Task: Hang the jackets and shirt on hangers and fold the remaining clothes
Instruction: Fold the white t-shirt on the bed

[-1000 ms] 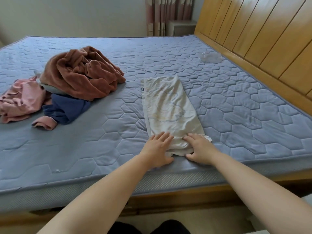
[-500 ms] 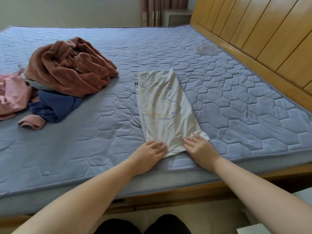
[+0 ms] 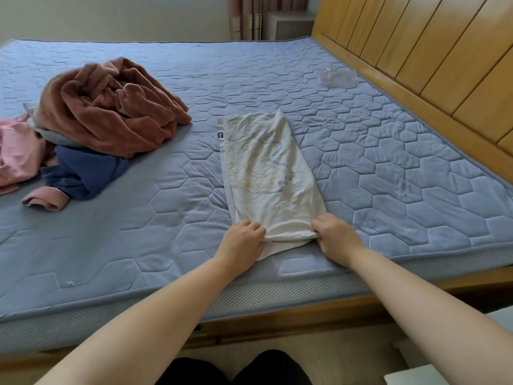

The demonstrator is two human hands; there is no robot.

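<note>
**Buried, cropped, unreadable**

The pink garment runs off the left edge of the frame. A grey garment and a navy garment lie largely buried under the brown fleece. The label on the cream shirt is too small to read. At upper right, a clear plastic thing cannot be identified. A white object is cropped at lower right.
</note>
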